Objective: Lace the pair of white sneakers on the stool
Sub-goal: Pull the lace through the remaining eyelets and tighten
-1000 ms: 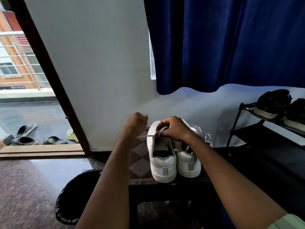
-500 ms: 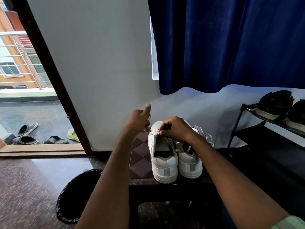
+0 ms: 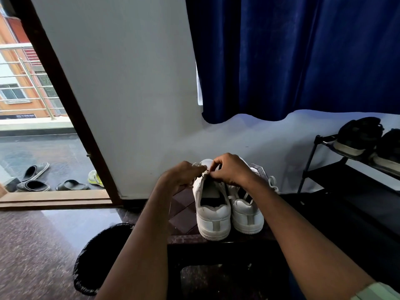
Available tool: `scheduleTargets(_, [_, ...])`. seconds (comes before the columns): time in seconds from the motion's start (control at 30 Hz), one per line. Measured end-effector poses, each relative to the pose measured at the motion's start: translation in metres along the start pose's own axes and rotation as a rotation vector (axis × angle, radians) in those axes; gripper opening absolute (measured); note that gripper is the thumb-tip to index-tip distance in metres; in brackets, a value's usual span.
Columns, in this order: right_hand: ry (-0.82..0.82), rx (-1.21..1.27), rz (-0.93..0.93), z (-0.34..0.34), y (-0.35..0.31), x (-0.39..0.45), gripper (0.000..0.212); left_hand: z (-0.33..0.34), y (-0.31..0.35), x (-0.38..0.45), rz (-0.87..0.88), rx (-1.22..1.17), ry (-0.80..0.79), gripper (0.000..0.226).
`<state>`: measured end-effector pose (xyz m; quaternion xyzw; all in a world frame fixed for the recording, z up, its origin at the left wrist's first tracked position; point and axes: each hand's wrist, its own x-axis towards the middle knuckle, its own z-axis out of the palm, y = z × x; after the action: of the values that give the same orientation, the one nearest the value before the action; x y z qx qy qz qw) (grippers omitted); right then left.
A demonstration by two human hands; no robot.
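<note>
Both hands (image 3: 231, 169) pinch the lace (image 3: 198, 165) over the left sneaker (image 3: 211, 204).

Two sneakers (image 3: 229, 208) stand side by side on a stool (image 3: 184, 215) at lower centre. A bin (image 3: 95, 256) sits lower left, a shoe rack (image 3: 320, 161) at right, sandals (image 3: 34, 178) far left.

A pale wall (image 3: 129, 83) runs behind, with a dark blue curtain (image 3: 292, 57) hanging at right, a brown-framed doorway (image 3: 65, 105) at left giving daylight onto a balcony railing (image 3: 28, 76), a speckled polished floor (image 3: 32, 245), and a black shoe rack (image 3: 313, 165) at far right.
</note>
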<state>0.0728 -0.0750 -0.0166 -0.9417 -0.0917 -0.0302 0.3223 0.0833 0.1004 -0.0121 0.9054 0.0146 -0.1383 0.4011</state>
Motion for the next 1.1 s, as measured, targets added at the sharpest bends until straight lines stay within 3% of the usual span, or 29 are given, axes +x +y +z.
scheduleTargets(0.1, [-0.018,0.093,0.015,-0.003,0.000,0.000,0.012,-0.002,-0.003,0.003,-0.034,-0.015,0.063,0.039])
scheduleTargets(0.27, [-0.114,0.934,0.103,-0.030,-0.006,-0.008,0.025,-0.006,-0.017,0.020,-0.047,0.143,0.365,0.052])
scheduleTargets(0.33, [-0.157,1.176,0.086,-0.039,-0.007,-0.010,0.027,-0.007,-0.015,0.016,0.075,0.235,0.564,0.050])
scheduleTargets(0.47, [-0.191,1.306,0.049,-0.038,-0.007,-0.013,0.040,-0.007,0.011,-0.003,0.341,-0.071,0.761,0.033])
scheduleTargets(0.53, [-0.194,1.333,0.059,-0.036,-0.010,-0.012,0.045,-0.003,0.018,-0.006,0.360,-0.080,0.724,0.049])
scheduleTargets(0.63, [-0.216,1.429,0.088,-0.030,-0.014,-0.009,0.053,0.006,0.020,-0.010,0.377,-0.114,0.501,0.068])
scheduleTargets(0.8, [-0.232,1.392,0.105,-0.026,-0.012,-0.006,0.050,0.014,0.027,-0.010,0.306,-0.313,0.337,0.039])
scheduleTargets(0.9, [-0.148,1.373,0.160,-0.029,-0.008,-0.001,0.045,0.005,0.035,-0.020,0.305,-0.684,0.213,0.028])
scheduleTargets(0.97, [-0.006,1.303,0.275,-0.027,-0.001,0.005,0.038,-0.003,0.038,-0.024,0.368,-0.914,0.155,0.029])
scheduleTargets(1.03, [0.181,1.086,0.379,-0.023,0.008,0.005,0.027,-0.009,0.038,-0.024,0.397,-1.083,0.138,0.028])
scheduleTargets(1.1, [0.329,0.647,0.357,-0.019,0.014,0.002,0.021,-0.008,0.034,-0.021,0.380,-1.010,0.199,0.029])
